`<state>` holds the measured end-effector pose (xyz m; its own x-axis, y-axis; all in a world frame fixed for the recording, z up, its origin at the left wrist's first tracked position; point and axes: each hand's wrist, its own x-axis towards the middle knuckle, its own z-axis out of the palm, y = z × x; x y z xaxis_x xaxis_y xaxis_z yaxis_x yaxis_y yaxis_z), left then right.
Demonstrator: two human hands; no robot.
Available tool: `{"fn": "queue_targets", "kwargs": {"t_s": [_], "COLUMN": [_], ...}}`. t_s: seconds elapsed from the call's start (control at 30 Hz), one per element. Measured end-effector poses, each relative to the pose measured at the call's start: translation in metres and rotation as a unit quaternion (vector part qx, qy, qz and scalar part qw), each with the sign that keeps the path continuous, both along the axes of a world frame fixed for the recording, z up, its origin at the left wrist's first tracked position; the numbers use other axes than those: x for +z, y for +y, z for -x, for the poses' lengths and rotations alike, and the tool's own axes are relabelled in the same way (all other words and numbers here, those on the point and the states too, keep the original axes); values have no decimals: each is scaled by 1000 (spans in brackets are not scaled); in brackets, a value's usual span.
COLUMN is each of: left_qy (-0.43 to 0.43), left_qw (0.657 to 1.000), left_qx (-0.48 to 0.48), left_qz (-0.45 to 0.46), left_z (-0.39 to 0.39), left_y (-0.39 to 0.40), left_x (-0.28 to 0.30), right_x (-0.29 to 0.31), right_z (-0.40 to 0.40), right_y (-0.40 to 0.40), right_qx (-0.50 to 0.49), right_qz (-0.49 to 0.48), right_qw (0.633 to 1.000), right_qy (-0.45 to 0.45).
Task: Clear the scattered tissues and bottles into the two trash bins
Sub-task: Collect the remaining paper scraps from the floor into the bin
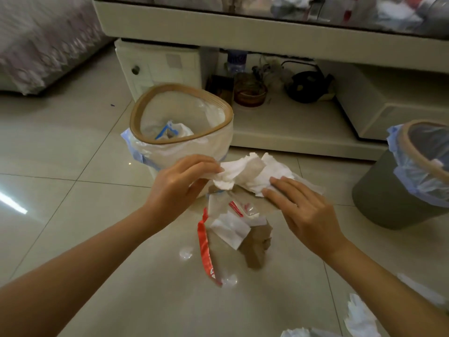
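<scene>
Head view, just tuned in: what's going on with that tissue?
The left hand pinches a crumpled white tissue while the right hand rests on its other end, just in front of the white bin with a tan rim. More tissues and a red wrapper lie on the tiled floor.

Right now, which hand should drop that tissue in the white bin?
The left hand. It already pinches the crumpled tissue and sits right beside the white bin. The right hand only lies flat on the tissue, nearer the grey bin.
</scene>
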<state>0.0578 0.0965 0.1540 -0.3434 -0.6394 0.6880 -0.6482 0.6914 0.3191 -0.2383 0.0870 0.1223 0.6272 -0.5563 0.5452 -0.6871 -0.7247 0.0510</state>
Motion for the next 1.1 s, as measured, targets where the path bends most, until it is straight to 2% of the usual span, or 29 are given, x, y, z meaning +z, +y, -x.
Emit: {"fn": "queue_targets", "kwargs": {"t_s": [0.17,0.33,0.43,0.53,0.73,0.83,0.87,0.93,1.0,1.1], "left_qy": [37,27,42,13,-85,-113,-138,-240,-334,-386], "left_qw": [995,988,980,978,981,975,961,913,879,853], "left_qx": [51,94,124,150,176,153,158,179,184,207], "left_qz": [77,122,149,143,10,-120,-178,-278,-287,-284], "left_z": [-18,-45,-58,-73,-108,-119,-119,-115,-106,-97], "left_y": [-25,-54,-77,-105,-145,-157,-159,-162,-162,-157], "left_x": [31,65,80,74,21,13,14,19,24,26], "right_x": [26,59,76,81,69,67,66,66,66,66], "right_z": [-28,-78,-116,-147,-185,-203,-206,-212,-214,-213], "right_y": [-28,-65,-90,-112,-145,-154,-157,-164,-170,-171], "right_qx": [4,11,12,5,18,0,-13,-33,-40,-49], "right_qz": [29,63,72,63,-12,-155,-213,-300,-346,-343], "right_qw": [998,991,988,990,999,988,977,948,926,925], "right_qy": [-57,-120,-138,-123,-39,3,28,102,144,157]}}
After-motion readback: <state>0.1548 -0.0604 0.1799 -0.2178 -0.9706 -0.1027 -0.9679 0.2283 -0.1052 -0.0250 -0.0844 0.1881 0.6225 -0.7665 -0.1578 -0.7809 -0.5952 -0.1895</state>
